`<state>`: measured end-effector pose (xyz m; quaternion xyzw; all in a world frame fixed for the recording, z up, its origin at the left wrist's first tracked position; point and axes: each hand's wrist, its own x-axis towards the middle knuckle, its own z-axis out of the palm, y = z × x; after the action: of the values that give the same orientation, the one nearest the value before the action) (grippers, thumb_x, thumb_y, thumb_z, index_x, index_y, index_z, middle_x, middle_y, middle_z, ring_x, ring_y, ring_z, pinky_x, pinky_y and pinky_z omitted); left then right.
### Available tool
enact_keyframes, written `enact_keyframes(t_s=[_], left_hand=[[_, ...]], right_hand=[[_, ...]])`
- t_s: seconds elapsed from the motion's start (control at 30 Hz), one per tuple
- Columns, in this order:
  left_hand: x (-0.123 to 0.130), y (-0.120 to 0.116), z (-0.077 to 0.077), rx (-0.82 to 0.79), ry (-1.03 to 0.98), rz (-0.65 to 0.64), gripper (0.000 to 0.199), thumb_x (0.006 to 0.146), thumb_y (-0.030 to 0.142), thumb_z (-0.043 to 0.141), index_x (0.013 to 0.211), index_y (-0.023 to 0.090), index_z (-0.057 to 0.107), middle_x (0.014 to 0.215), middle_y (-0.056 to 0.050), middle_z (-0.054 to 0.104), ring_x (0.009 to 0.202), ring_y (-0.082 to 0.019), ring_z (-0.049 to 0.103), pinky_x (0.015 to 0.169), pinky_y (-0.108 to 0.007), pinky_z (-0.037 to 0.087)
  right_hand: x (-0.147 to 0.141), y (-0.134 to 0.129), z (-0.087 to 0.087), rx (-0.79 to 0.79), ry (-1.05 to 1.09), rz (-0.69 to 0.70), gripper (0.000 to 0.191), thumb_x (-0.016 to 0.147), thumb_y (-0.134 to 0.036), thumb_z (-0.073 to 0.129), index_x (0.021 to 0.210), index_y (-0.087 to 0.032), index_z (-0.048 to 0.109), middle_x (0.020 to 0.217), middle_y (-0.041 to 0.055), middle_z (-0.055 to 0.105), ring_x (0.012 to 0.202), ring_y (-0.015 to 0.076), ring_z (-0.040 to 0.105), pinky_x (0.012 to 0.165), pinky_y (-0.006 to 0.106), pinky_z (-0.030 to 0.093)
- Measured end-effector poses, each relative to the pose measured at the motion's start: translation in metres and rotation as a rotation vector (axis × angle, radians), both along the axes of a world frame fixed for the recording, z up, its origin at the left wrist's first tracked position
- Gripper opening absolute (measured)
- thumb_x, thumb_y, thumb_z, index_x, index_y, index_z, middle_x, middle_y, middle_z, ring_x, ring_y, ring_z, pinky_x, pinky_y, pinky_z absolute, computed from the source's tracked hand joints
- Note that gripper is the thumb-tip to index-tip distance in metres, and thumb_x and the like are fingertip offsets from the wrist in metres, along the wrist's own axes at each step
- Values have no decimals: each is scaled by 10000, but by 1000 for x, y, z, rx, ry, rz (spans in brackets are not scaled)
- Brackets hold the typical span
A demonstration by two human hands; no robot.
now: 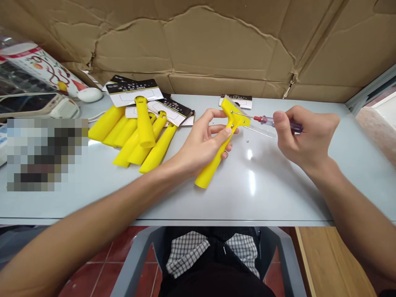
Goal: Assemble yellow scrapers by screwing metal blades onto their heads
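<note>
My left hand (210,142) is closed around the neck of a yellow scraper (213,165), its handle slanting down toward me. A thin blade edge shows along the scraper's wide head. In my right hand (305,134) is a screwdriver (267,120) with a clear purplish handle and a red collar. Its slim shaft points left, and the tip meets a screw on the scraper head. Beneath the head a clear flat strip (260,132) lies on the table. A tiny nut (248,141) rests just in front of it.
Several more yellow scrapers (145,128) with black-and-white cards (136,93) are piled to the left. Another card (236,101) lies at the back by the cardboard wall (198,45). A white mouse (90,94), a handheld device (37,106) and a patterned cylinder (43,68) stand at far left.
</note>
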<state>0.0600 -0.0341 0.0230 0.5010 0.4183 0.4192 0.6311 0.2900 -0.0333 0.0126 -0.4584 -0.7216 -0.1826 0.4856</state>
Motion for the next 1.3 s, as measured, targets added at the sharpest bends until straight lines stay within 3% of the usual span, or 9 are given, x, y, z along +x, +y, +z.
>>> enact_keyframes(t_s=[0.13,0.2,0.27,0.37,0.53,0.63,0.83,1.0,1.3], left_hand=[[0,0,-1,12,3,0,245,986,159,664,1152,244,506,1108,-102,759,588,-88,598,531,-256,492],[0,0,-2,10,14,-1,233,991,162,657,1150,243,507,1103,-103,762,589,-90,597,537,-261,493],[0,1,-1,6,27,-5,229,993,165,657,1151,241,509,1097,-105,764,586,-93,596,543,-269,497],[0,1,-1,5,28,-10,227,997,164,655,1152,241,509,1104,-111,766,583,-95,599,543,-273,501],[2,-2,0,-18,44,-10,199,1015,172,639,1149,241,510,1101,-116,767,575,-93,588,537,-266,497],[2,-3,0,-31,61,-10,204,1013,175,646,1155,245,517,1109,-114,765,584,-96,591,539,-267,497],[2,1,-1,-29,40,12,213,1008,169,649,1139,251,503,1101,-103,771,569,-92,583,528,-262,491],[1,3,-1,-15,51,13,216,1003,164,651,1143,247,509,1106,-105,772,577,-98,596,524,-269,499],[1,0,-4,26,79,-12,221,1008,203,666,1166,245,517,1104,-108,751,591,-91,596,539,-257,498]], right_hand=[[-4,-2,5,-54,35,201,72,907,-326,714,915,-275,664,711,-11,691,498,153,573,457,336,426],[-6,-3,6,-28,21,305,144,859,-239,744,987,-278,693,867,19,743,584,167,633,463,328,458],[-7,-3,6,20,3,343,139,852,-175,743,947,-272,711,865,17,761,610,168,648,473,323,459],[-9,-4,5,8,-2,290,114,915,-168,706,860,-267,721,737,-15,765,545,151,630,487,324,456],[-6,-3,1,-60,26,126,255,1018,-316,603,792,-271,714,575,-22,675,442,142,548,445,332,391],[-4,-2,1,-71,33,150,122,943,-335,690,846,-264,712,499,-57,563,409,139,493,438,332,365],[-5,-5,3,-199,-54,245,81,889,-252,686,939,-298,730,771,-6,755,558,178,628,519,348,482],[-4,-3,-1,-212,-47,192,148,976,-308,648,884,-292,763,575,-34,675,452,154,553,473,327,415],[-3,0,-4,-190,27,141,117,1014,-356,630,939,-291,692,564,-46,678,404,157,551,468,333,418]])
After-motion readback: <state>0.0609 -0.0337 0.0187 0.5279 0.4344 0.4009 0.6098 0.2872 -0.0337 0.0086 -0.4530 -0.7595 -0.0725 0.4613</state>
